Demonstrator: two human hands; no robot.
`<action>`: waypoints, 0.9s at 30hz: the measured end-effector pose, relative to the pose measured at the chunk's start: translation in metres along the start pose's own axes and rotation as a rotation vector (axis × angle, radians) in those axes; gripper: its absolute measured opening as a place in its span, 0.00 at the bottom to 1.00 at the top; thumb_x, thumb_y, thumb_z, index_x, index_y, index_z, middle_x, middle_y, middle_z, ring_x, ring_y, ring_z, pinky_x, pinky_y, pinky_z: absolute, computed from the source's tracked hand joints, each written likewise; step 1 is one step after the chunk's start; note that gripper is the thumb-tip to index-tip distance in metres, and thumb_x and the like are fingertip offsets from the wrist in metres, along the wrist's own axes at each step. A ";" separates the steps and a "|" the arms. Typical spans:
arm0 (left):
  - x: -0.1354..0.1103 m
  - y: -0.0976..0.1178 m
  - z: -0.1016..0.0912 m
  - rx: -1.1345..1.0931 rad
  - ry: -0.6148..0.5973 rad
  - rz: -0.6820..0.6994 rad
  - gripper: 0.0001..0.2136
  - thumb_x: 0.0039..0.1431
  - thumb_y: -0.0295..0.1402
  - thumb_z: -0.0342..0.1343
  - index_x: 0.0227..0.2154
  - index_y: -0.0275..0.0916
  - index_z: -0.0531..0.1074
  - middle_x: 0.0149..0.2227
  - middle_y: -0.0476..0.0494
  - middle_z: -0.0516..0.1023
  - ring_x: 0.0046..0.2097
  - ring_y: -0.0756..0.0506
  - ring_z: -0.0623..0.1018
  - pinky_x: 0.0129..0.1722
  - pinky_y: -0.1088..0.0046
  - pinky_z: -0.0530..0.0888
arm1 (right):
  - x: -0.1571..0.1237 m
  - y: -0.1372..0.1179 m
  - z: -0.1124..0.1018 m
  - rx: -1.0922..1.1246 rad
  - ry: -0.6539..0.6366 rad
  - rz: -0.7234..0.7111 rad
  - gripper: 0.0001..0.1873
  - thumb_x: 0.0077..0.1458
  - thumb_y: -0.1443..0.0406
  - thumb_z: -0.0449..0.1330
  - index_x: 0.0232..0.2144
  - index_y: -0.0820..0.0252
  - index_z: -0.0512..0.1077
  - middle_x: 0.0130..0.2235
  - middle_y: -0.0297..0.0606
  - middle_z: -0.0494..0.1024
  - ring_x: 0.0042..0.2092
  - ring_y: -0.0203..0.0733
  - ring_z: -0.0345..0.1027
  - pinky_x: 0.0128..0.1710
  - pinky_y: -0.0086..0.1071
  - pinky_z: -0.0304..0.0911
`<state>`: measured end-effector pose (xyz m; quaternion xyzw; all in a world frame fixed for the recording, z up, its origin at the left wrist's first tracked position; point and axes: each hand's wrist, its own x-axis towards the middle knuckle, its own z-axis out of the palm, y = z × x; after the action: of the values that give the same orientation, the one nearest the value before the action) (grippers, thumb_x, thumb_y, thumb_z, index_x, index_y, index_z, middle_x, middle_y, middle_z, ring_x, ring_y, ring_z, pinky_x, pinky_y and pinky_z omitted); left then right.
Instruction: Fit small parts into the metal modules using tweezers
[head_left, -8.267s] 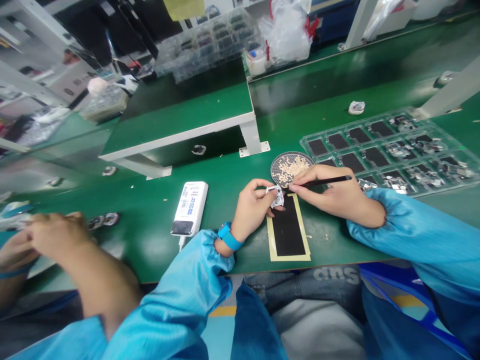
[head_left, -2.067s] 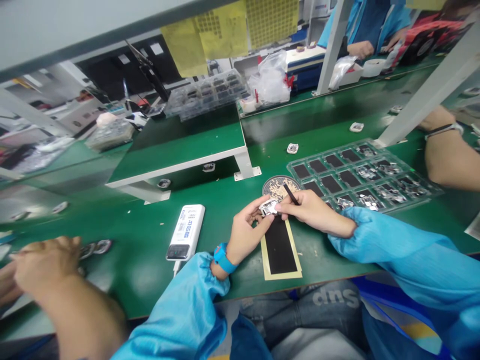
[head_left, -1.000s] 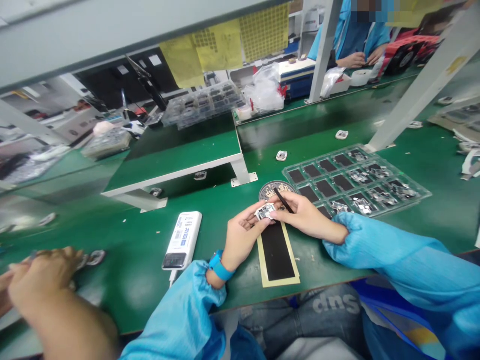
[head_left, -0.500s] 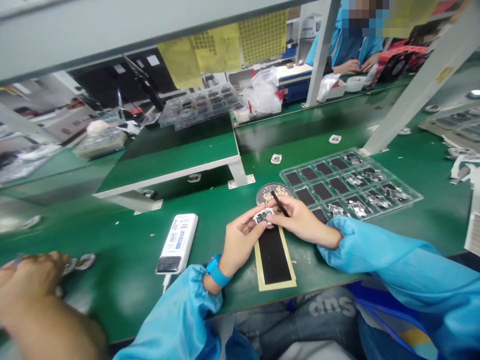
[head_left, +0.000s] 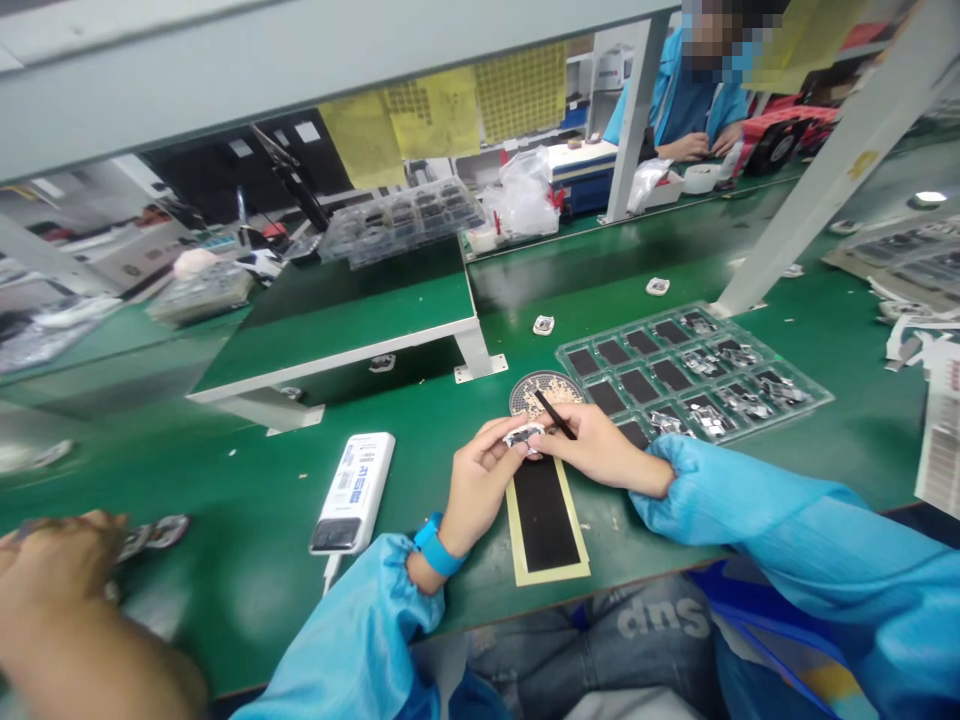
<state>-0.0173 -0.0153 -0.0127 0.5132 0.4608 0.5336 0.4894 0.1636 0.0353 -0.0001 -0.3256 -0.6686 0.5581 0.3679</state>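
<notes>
Left hand: My left hand (head_left: 480,478) is just right of the frame's centre, fingers curled, thumb and fingertips pinching a small white-rimmed part (head_left: 523,437) by its left side.
Right hand: My right hand (head_left: 600,447) is nearly closed, thumb and fingertips meeting at the right side of the same part; a black stick tool (head_left: 556,415) is tucked in its grip, slanting to the upper left.
White-rimmed part: Right of the frame's centre, between my two hands; dark and silvery inside, finer detail too small to tell.
Round dish: The perforated dish (head_left: 514,398) sits just above my hands in the frame, holding pale bits (head_left: 556,388).
Black sheet: A black sheet (head_left: 550,520) on yellow backing (head_left: 582,545) lies below my hands, lower centre of the frame.
Clear tray: The compartmented tray (head_left: 823,398) lies right of centre; dark pads toward its left, silvery pieces toward its right, near left corner partly hidden by my right hand.
White device: A white device (head_left: 365,480), cable attached, rests on the green worktop (head_left: 427,480) left of my hands.
Loose parts: Two white-rimmed pieces (head_left: 544,325) (head_left: 658,286) lie apart, above dish and tray.
Co-workers: Another person's hand (head_left: 67,555) shows at lower left, blurred; a seated person (head_left: 686,105) at upper right.
</notes>
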 end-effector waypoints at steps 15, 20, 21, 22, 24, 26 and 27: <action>-0.006 0.000 0.000 0.199 0.050 0.015 0.14 0.59 0.39 0.64 0.45 0.37 0.81 0.46 0.40 0.83 0.47 0.41 0.80 0.51 0.64 0.76 | -0.003 0.004 0.012 0.051 0.104 -0.079 0.10 0.55 0.60 0.66 0.33 0.60 0.72 0.31 0.33 0.75 0.32 0.36 0.67 0.35 0.31 0.64; -0.007 -0.001 0.002 0.182 0.062 0.018 0.14 0.59 0.39 0.64 0.44 0.37 0.81 0.43 0.40 0.84 0.45 0.42 0.80 0.48 0.65 0.76 | -0.004 0.010 0.017 0.060 0.140 -0.098 0.09 0.55 0.59 0.65 0.33 0.59 0.72 0.32 0.34 0.77 0.34 0.39 0.71 0.37 0.33 0.67; -0.007 -0.001 0.002 0.187 0.068 0.017 0.14 0.59 0.39 0.64 0.44 0.37 0.81 0.43 0.40 0.84 0.44 0.41 0.80 0.48 0.65 0.76 | -0.004 0.010 0.016 0.054 0.142 -0.097 0.10 0.55 0.59 0.65 0.32 0.59 0.72 0.31 0.34 0.77 0.33 0.39 0.71 0.37 0.33 0.67; -0.006 -0.002 0.001 0.195 0.073 0.017 0.14 0.59 0.39 0.64 0.44 0.37 0.81 0.43 0.40 0.84 0.44 0.41 0.81 0.48 0.65 0.76 | -0.003 0.011 0.016 0.044 0.139 -0.097 0.10 0.55 0.59 0.65 0.33 0.60 0.72 0.31 0.35 0.78 0.33 0.39 0.71 0.36 0.33 0.67; -0.004 -0.003 -0.001 0.217 0.068 0.021 0.14 0.59 0.39 0.64 0.44 0.37 0.81 0.44 0.40 0.84 0.45 0.41 0.80 0.48 0.65 0.76 | 0.000 0.012 0.012 -0.001 0.116 -0.100 0.11 0.56 0.59 0.65 0.34 0.61 0.73 0.32 0.35 0.79 0.34 0.39 0.72 0.36 0.33 0.68; -0.001 -0.004 -0.003 0.267 0.060 0.040 0.13 0.60 0.38 0.63 0.45 0.38 0.81 0.45 0.41 0.83 0.45 0.42 0.80 0.48 0.66 0.75 | 0.003 0.012 0.006 -0.106 0.070 -0.113 0.12 0.58 0.57 0.63 0.36 0.61 0.75 0.34 0.37 0.80 0.35 0.40 0.73 0.38 0.34 0.68; 0.000 -0.004 -0.004 0.302 0.061 0.055 0.13 0.60 0.38 0.62 0.45 0.39 0.81 0.45 0.42 0.83 0.45 0.42 0.80 0.48 0.66 0.75 | 0.005 0.012 0.002 -0.185 0.049 -0.135 0.13 0.59 0.56 0.63 0.37 0.61 0.76 0.35 0.38 0.80 0.37 0.41 0.73 0.39 0.35 0.69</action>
<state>-0.0214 -0.0149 -0.0168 0.5772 0.5362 0.4867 0.3775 0.1592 0.0406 -0.0113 -0.3259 -0.7285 0.4600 0.3893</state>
